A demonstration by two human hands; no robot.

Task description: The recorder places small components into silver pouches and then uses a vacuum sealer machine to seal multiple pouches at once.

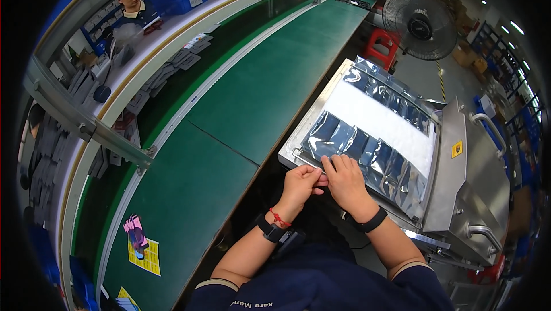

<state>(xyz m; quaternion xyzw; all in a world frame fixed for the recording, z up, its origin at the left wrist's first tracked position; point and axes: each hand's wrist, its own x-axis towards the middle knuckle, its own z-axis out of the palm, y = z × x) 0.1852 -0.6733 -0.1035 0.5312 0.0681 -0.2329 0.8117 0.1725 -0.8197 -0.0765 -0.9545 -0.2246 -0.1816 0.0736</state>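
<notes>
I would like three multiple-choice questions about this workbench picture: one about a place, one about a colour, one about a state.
1. Where do the shiny silver foil bags lie?
A. on the flat metal tray of the steel machine
B. on the green bench mat
C. on the red stool

2. What colour is the thin string bracelet on the left wrist?
A. blue
B. red
C. white

3. What are the left hand and the right hand doing?
A. hanging apart in the air
B. resting on the round fan
C. touching the near edge of a foil bag, close together

Answers: 1 A, the bags lie in rows on the tray. 2 B, the string is red. 3 C, both sets of fingertips meet at the bag's edge.
</notes>
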